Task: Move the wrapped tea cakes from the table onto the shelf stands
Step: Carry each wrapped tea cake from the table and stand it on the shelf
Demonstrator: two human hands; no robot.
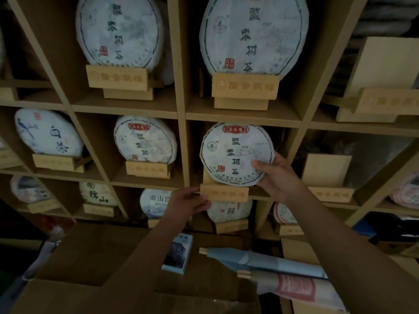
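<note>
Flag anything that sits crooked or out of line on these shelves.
The stand that the left hand holds juts past the shelf edge, unlike its neighbours. Its tea cake, gripped by the right hand, sits slightly tilted.

Wooden cubby shelf (181, 114), several rows w/ upright dividers. Most cubbies hold a wooden stand w/ a round wrapped tea cake upright on it: top row, two large cakes (119, 32) (252, 35); mid row, cakes at left (48, 133) and centre-left (145, 140). At right, empty stands (326, 177). Below the shelf, cardboard boxes (95, 252) carry a small printed box (178, 253) and rolled paper (260, 259).
</note>
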